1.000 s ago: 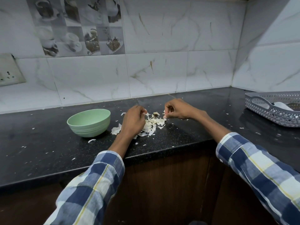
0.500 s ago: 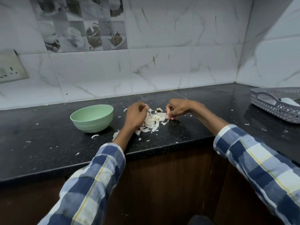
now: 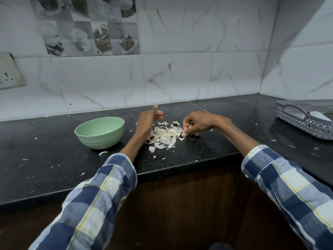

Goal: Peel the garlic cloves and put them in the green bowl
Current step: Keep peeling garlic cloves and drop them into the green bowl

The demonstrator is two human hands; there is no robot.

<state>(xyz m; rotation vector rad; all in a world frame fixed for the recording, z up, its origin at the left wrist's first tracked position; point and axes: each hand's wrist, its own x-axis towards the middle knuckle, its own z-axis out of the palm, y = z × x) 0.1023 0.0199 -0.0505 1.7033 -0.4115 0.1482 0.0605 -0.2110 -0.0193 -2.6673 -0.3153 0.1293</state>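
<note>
The green bowl (image 3: 100,139) stands on the black counter, left of a heap of pale garlic skins (image 3: 165,135); its inside is hidden from this angle. My left hand (image 3: 146,123) is raised just left of the heap, thumb up and fingers stretched to the right, palm turned away from me. My right hand (image 3: 200,123) rests at the heap's right edge with curled fingers, fingertips on the counter, pinching a small pale piece that looks like a garlic clove (image 3: 187,123).
A grey perforated basket (image 3: 304,121) with something white in it sits at the far right. Bits of skin are scattered over the counter (image 3: 54,150). A wall socket (image 3: 9,74) is at the left, and the counter's front edge runs close to my forearms.
My left hand has lifted off the skins and uncurled, thumb now up. My right hand stays curled at the heap's right edge. The camera has tilted down slightly.
</note>
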